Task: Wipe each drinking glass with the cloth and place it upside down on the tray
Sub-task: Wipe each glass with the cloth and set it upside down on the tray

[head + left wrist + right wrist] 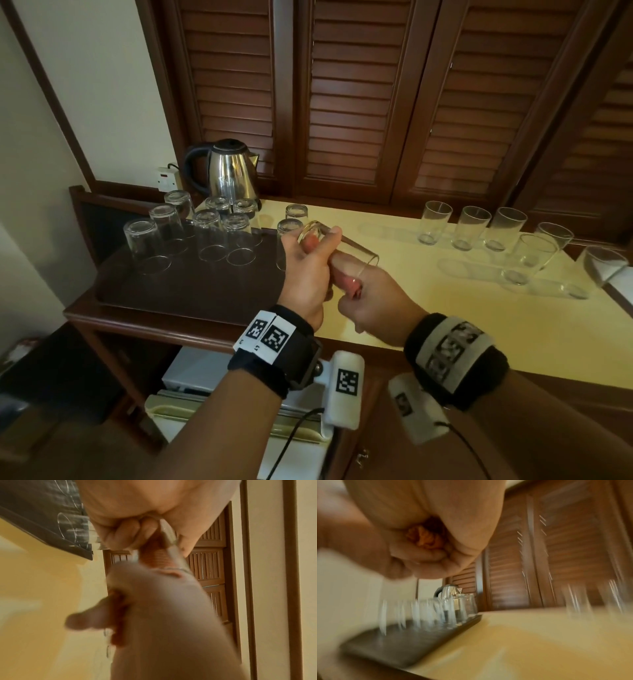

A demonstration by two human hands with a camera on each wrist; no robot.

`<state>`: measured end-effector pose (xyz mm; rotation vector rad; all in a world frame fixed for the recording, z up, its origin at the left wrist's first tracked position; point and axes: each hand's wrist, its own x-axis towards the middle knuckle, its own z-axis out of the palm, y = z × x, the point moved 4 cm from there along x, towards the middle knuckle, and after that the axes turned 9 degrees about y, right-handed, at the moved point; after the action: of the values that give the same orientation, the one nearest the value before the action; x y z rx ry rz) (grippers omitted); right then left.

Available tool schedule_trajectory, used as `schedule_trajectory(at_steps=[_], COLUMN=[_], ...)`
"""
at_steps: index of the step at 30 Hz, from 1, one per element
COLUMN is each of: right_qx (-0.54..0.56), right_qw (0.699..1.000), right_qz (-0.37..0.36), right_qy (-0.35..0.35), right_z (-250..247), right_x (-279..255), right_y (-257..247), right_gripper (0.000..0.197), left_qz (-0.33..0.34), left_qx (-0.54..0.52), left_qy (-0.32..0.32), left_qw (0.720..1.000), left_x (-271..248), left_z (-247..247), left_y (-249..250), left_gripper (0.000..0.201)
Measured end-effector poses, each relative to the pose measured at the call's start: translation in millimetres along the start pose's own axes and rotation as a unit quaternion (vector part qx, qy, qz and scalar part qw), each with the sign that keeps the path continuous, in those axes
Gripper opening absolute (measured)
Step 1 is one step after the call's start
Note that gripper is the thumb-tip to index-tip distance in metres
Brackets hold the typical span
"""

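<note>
Nine glasses [207, 236] are inverted on the tray [178, 291]; six wait on the bench [428, 308]. One glass [356, 251] is gripped by left-hand fingers [310, 245] and wiped inside with the cloth [354, 284], clutched by the right hand [373, 305].

Head view: dim warm indoor light, mostly sharp; soft glass shadows on yellow counter [394, 301]; highlights on steel kettle [227, 171]; louvred doors [359, 102] bow outward, wide-angle distortion at edges; right wristband [452, 353] smeared. Left wrist view: orange cast, right hand [154, 615] heavily motion-blurred, left hand [137, 520] fairly sharp. Right wrist view: strong motion blur all over, glasses on tray [399, 645] streaked to vertical glints.
</note>
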<state>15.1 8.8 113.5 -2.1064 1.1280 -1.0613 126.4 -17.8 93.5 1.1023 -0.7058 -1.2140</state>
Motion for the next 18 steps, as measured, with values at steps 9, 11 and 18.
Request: schedule_trajectory(at_steps=[9, 11, 18], right_qx=[-0.215, -0.062, 0.039], right_qw=[0.975, 0.998, 0.998], right_qz=[-0.063, -0.013, 0.042], right_qy=[-0.012, -0.018, -0.008], right_z=[-9, -3, -12], right_x=[5, 5, 15], right_y=[3, 8, 5], right_gripper=[0.076, 0.075, 0.077], left_qz=[0.008, 0.009, 0.038], left_qx=[0.031, 0.008, 0.024], left_qy=[-0.006, -0.002, 0.006], left_qw=[0.999, 1.000, 0.999], left_x=[8, 6, 15], left_z=[4, 4, 1], left_y=[0, -3, 2], left_gripper=[0.047, 0.040, 0.047])
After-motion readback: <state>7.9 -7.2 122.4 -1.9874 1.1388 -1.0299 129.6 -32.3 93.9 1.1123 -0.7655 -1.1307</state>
